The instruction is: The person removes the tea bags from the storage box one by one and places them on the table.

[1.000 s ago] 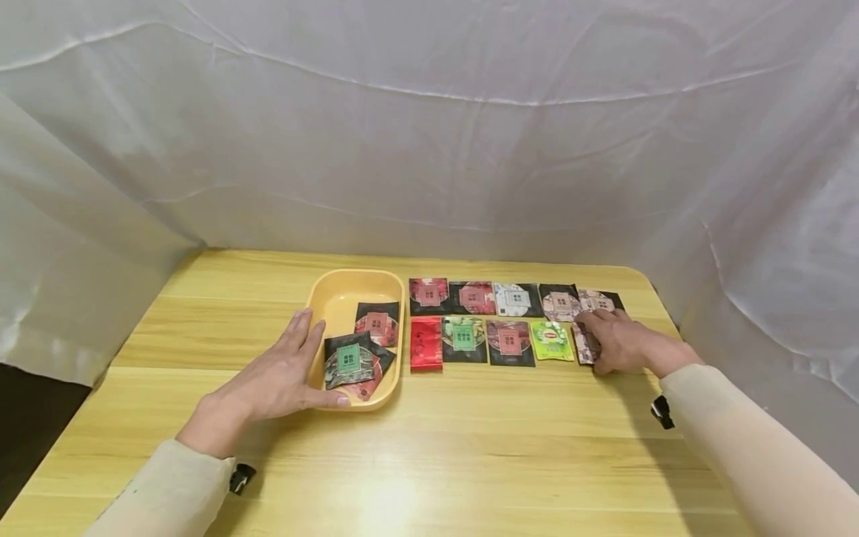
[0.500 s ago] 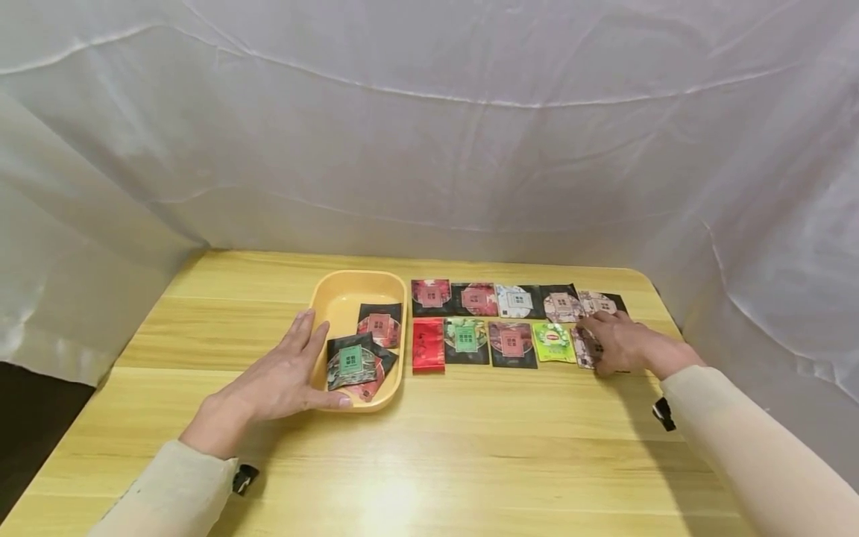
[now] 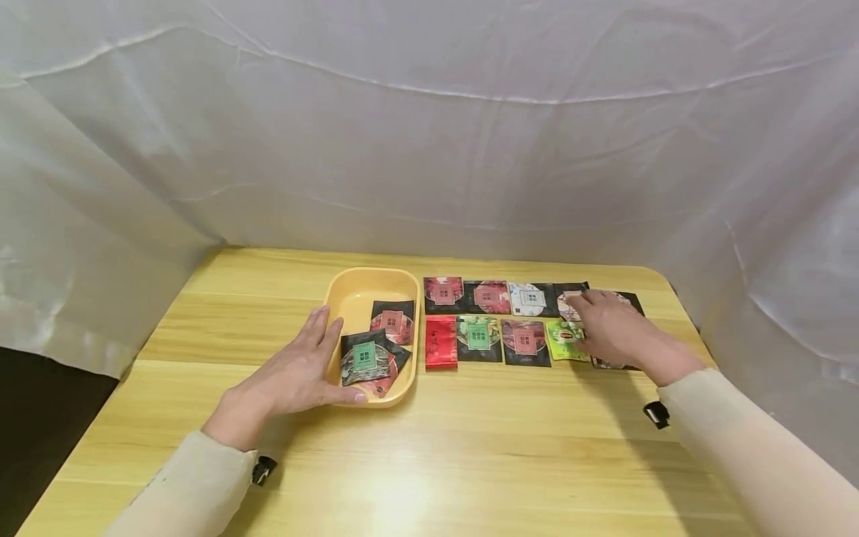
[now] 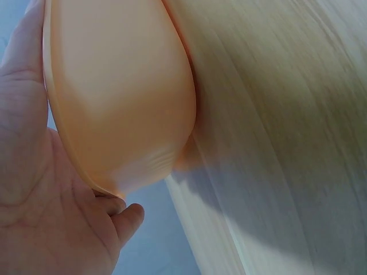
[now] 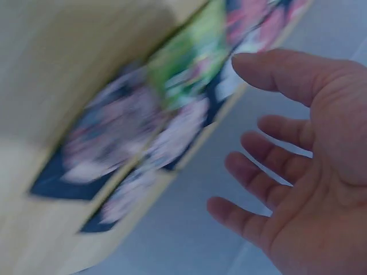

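Observation:
My left hand (image 3: 288,377) rests against the left side and near corner of a yellow plastic tray (image 3: 356,287), fingers extended and thumb along the near rim. Inside the tray lie a green-labelled tea bag packet (image 3: 365,357) and red-labelled ones, overlapping. Over the right end of two rows of tea packets hovers my right hand (image 3: 614,328), holding nothing; the right wrist view shows its fingers spread and loosely bent. Beneath or beside it are a bright green tea packet (image 3: 564,341) and a dark packet with a pale floral print (image 5: 114,126), mostly hidden in the head view.
Left of the right hand, the front row has a red packet (image 3: 441,341), a green-labelled packet (image 3: 479,338) and a dark red-labelled packet (image 3: 526,341). Several more form the back row. A pale curtain (image 3: 470,149) hangs behind the wooden table (image 3: 470,462).
My right hand has lifted from the end packet of the front row and moved slightly left. My left hand keeps its place at the tray. The whole view has shifted a little.

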Tool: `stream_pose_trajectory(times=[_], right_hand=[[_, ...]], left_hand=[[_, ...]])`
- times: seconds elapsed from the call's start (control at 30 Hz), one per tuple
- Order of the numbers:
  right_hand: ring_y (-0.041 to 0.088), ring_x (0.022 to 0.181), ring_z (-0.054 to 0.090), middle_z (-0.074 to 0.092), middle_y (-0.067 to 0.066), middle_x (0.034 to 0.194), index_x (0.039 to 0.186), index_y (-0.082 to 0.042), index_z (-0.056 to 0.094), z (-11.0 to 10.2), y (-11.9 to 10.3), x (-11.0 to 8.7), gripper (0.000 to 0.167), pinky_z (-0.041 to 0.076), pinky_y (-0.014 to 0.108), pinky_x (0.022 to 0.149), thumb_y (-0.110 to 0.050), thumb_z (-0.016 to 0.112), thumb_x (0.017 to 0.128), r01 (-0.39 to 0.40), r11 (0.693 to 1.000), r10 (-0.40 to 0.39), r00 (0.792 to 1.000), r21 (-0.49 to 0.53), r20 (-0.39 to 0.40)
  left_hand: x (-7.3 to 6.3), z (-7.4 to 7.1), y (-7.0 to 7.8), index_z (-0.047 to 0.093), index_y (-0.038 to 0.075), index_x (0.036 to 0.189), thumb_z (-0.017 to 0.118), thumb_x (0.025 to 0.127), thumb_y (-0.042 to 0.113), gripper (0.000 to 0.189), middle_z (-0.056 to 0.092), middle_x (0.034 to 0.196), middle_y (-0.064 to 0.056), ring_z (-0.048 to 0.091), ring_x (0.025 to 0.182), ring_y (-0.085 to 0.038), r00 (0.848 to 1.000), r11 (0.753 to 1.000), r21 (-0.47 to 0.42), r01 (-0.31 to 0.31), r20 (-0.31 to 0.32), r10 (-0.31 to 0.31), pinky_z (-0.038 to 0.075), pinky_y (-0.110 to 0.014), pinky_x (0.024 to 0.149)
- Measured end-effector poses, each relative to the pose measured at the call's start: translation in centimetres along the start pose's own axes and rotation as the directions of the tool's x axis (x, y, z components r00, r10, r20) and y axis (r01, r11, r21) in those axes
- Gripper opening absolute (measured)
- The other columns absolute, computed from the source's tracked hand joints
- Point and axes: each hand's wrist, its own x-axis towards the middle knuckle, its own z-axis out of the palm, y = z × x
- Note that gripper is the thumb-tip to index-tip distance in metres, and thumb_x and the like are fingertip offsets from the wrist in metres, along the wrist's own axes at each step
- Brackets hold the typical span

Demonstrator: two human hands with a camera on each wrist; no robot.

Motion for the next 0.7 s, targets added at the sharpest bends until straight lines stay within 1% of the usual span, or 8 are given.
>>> stream_pose_trajectory(times=[0.07,0.17,0.27,0.37,0.43,0.53,0.63,0.7], right_hand=[[0.057,0.137,0.048,0.053,0.032,0.148,0.152,0.004,0.048,-1.0,-2.0,0.8,0.074,0.041,0.074,0.111,-0.028,0.080,0.093,0.007,1.000,-0.007,1.000,0.002,-0.028],[0.051,0.138,0.051,0.054,0.028,0.149,0.154,0.002,0.047,-1.9,-5.2,2.1,0.075,0.043,0.069,0.113,-0.032,0.079,0.095,0.064,0.998,-0.062,0.995,0.020,-0.078],[0.046,0.139,0.052,0.055,0.024,0.150,0.155,0.000,0.047,-2.4,-8.7,3.6,0.074,0.042,0.063,0.117,-0.031,0.078,0.095,0.149,0.988,-0.142,0.982,0.051,-0.121],[0.042,0.143,0.050,0.052,0.022,0.154,0.157,-0.002,0.044,-2.8,-12.4,5.2,0.075,0.038,0.057,0.122,-0.029,0.077,0.096,0.226,0.971,-0.214,0.968,0.081,-0.133],[0.041,0.147,0.046,0.050,0.021,0.157,0.158,-0.003,0.044,-2.8,-15.0,6.3,0.075,0.035,0.055,0.125,-0.029,0.077,0.096,0.268,0.959,-0.255,0.958,0.091,-0.128],[0.036,0.150,0.044,0.048,0.018,0.159,0.159,-0.005,0.044,-2.6,-18.7,7.7,0.075,0.034,0.051,0.127,-0.032,0.077,0.097,0.317,0.943,-0.306,0.946,0.105,-0.110],[0.031,0.149,0.045,0.050,0.014,0.159,0.157,-0.007,0.046,-2.0,-21.9,9.1,0.075,0.036,0.046,0.126,-0.038,0.077,0.097,0.350,0.932,-0.344,0.936,0.095,-0.069],[0.030,0.150,0.045,0.048,0.013,0.161,0.158,-0.008,0.045,-1.6,-23.6,9.9,0.077,0.036,0.045,0.126,-0.044,0.075,0.097,0.357,0.931,-0.356,0.934,0.076,-0.027]], left_hand=[[0.0,0.1,0.0,0.014,-0.002,0.168,0.064,0.073,0.093,0.143,-0.006,0.174,-0.029,-0.001,0.163,-0.045,1.000,1.000,0.012,0.001,-0.008,-0.001,0.023,-0.062,0.128],[-0.1,0.2,0.0,0.014,0.000,0.168,0.061,0.072,0.096,0.144,-0.004,0.175,-0.029,0.002,0.162,-0.048,1.000,1.000,0.020,0.000,-0.025,0.000,0.024,-0.064,0.127],[-0.1,0.3,-0.1,0.013,0.004,0.169,0.063,0.071,0.095,0.143,0.001,0.174,-0.029,0.008,0.161,-0.049,0.999,1.000,0.001,-0.004,-0.053,0.004,0.029,-0.067,0.123],[-0.1,0.3,-0.1,0.012,0.003,0.169,0.067,0.070,0.093,0.144,0.008,0.172,-0.030,0.015,0.158,-0.049,0.997,1.000,-0.019,-0.011,-0.081,0.009,0.035,-0.068,0.120],[-0.1,0.3,-0.2,0.011,0.002,0.169,0.069,0.070,0.092,0.146,0.009,0.171,-0.030,0.017,0.157,-0.049,0.996,1.000,-0.029,-0.011,-0.087,0.008,0.037,-0.067,0.119],[-0.1,0.3,-0.2,0.009,-0.002,0.168,0.069,0.070,0.092,0.148,0.003,0.173,-0.030,0.011,0.160,-0.048,0.997,1.000,-0.021,-0.010,-0.075,0.008,0.030,-0.066,0.124],[0.0,0.3,-0.3,0.008,-0.005,0.167,0.069,0.073,0.090,0.147,-0.003,0.174,-0.030,0.004,0.162,-0.047,0.998,1.000,-0.006,-0.020,-0.054,0.020,0.024,-0.063,0.127],[0.1,0.2,-0.3,0.008,-0.006,0.167,0.067,0.074,0.091,0.146,-0.004,0.174,-0.030,0.001,0.162,-0.047,0.999,0.999,0.010,-0.032,-0.042,0.032,0.022,-0.061,0.128]])
